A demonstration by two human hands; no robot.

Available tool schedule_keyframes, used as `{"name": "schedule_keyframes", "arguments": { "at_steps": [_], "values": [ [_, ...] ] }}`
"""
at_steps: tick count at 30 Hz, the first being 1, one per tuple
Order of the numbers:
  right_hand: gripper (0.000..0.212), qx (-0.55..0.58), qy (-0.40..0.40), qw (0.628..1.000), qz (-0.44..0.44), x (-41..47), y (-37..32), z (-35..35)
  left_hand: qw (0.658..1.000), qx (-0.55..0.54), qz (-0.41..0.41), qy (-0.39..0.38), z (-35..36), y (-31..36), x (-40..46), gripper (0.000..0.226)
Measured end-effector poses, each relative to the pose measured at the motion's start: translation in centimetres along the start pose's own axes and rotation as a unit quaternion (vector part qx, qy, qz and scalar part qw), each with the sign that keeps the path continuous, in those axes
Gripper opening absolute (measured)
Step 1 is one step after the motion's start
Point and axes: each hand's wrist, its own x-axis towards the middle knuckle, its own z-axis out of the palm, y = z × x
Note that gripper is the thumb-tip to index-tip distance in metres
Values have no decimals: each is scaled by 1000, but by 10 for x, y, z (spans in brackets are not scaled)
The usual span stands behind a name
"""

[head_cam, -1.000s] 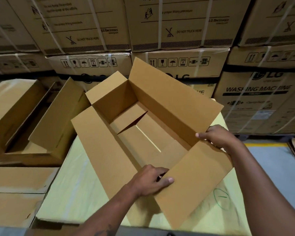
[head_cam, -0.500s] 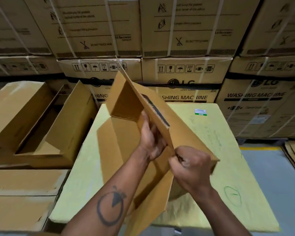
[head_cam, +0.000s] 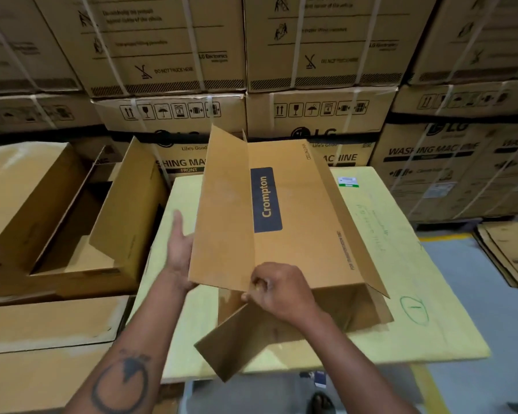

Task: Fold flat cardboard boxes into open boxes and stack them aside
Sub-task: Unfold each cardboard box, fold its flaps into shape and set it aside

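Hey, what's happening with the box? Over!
Left hand flat against box side. Right hand pinching its near edge. Box tipped over, label up. Nothing blocking.

A yellow sheet-covered platform [head_cam: 401, 249] carries the cardboard box [head_cam: 281, 234], whose near end rests on it. A small green-and-white label [head_cam: 348, 181] and green scribbles [head_cam: 414, 309] sit on its surface.

Head camera — looks forward and down, close over the yellow table [head_cam: 401, 234].
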Motion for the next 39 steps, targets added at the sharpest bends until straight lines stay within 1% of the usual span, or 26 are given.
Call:
{"name": "schedule_keyframes", "arguments": {
  "at_steps": [1, 2, 3, 4, 6, 8, 9, 10, 12, 13, 14, 16, 17, 18, 19, 20, 21, 22, 23, 25, 28, 30, 32, 33, 35, 39],
  "values": [
    [24, 47, -20, 998, 26, 3, 2, -6, 999, 46, 15, 5, -3, 13, -2, 90],
    [25, 96, -35, 994, 50, 6, 5, -12, 993, 109, 33, 21, -5, 25, -4, 78],
    [25, 122, -38, 989, 68, 7, 8, -19, 976, 210, 37, 41, -5, 35, -6, 59],
    [24, 117, -23, 990, 80, 8, 13, -24, 947, 312, 34, 62, -5, 42, -4, 43],
    [22, 33, 33, 993, 106, 10, 26, -33, 886, 446, 21, 125, -1, 44, 5, 41],
    [21, -48, 76, 985, 150, 10, 40, -43, 831, 523, 28, 188, 7, 39, 13, 42],
    [23, -70, 87, 979, 171, 8, 47, -47, 796, 563, 38, 220, 12, 36, 14, 45],
    [25, -83, 90, 975, 185, 6, 52, -50, 743, 616, 48, 257, 16, 32, 15, 52],
    [29, -97, 87, 974, 184, 1, 59, -52, 615, 727, 69, 297, 27, 19, 13, 60],
    [29, -102, 87, 975, 177, -1, 60, -52, 559, 770, 85, 295, 34, 8, 12, 63],
    [29, -104, 90, 976, 171, -2, 61, -49, 514, 805, 95, 279, 43, -3, 11, 65],
    [26, -112, 112, 974, 162, -3, 62, -46, 441, 866, 87, 220, 64, -30, 16, 62],
    [23, -116, 129, 972, 160, -3, 62, -44, 411, 891, 85, 175, 73, -44, 19, 61],
    [19, -118, 148, 969, 157, -2, 61, -44, 391, 909, 87, 119, 82, -59, 23, 62],
    [14, -114, 167, 967, 154, 0, 60, -43, 396, 912, 89, 54, 90, -76, 26, 65],
    [10, -100, 186, 965, 153, 2, 60, -43, 422, 903, 85, -5, 95, -92, 27, 68],
    [11, -73, 205, 963, 157, 3, 60, -45, 451, 888, 75, -45, 99, -107, 27, 71],
    [14, -36, 222, 960, 168, 3, 61, -48, 466, 880, 72, -59, 100, -119, 28, 75],
    [16, -3, 234, 954, 189, 3, 64, -55, 468, 879, 79, -53, 98, -128, 30, 80],
    [18, 21, 234, 941, 245, 0, 77, -71, 454, 885, 104, -21, 92, -136, 33, 86],
    [22, 34, 175, 925, 335, -1, 101, -94, 444, 887, 126, -2, 88, -135, 37, 88],
    [44, 84, 114, 912, 386, 3, 109, -106, 443, 887, 128, 2, 88, -133, 42, 89],
    [70, 162, 82, 891, 417, 6, 118, -114, 447, 885, 131, 10, 87, -128, 47, 90],
    [72, 208, 81, 876, 429, 7, 121, -117, 450, 884, 131, 11, 86, -126, 49, 90],
    [60, 282, 69, 845, 449, 4, 134, -116, 453, 882, 131, 12, 85, -123, 53, 92],
    [62, 346, 26, 793, 501, -8, 158, -100, 457, 879, 137, 3, 87, -118, 61, 92]
  ]
}}
